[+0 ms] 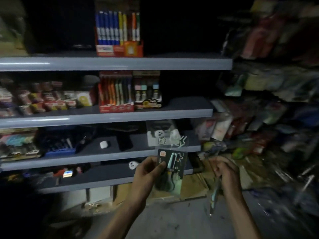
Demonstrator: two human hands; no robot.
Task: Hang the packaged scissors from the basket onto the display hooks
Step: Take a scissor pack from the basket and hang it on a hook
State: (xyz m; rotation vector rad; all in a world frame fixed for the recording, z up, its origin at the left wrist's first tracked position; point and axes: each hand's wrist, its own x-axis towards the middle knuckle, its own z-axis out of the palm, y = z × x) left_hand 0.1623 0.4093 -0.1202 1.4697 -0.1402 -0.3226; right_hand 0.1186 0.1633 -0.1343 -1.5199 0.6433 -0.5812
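My left hand (149,168) grips a dark carded pack of scissors (172,169) by its left edge, thumb on the front, held upright in front of the lower shelves. My right hand (224,171) is curled round a second, thin pack (214,192) seen edge-on, which hangs down below the fist. The two packs are apart. On the right, blurred display hooks (303,180) stick out among hanging packaged goods (259,121). No basket is in view.
Grey shelves (103,63) run across the left and middle, holding marker boxes (119,31), pen boxes (116,94), small packets (39,99) and a white case (103,144). Cardboard lies on the floor (193,187) under the lowest shelf. The scene is dim.
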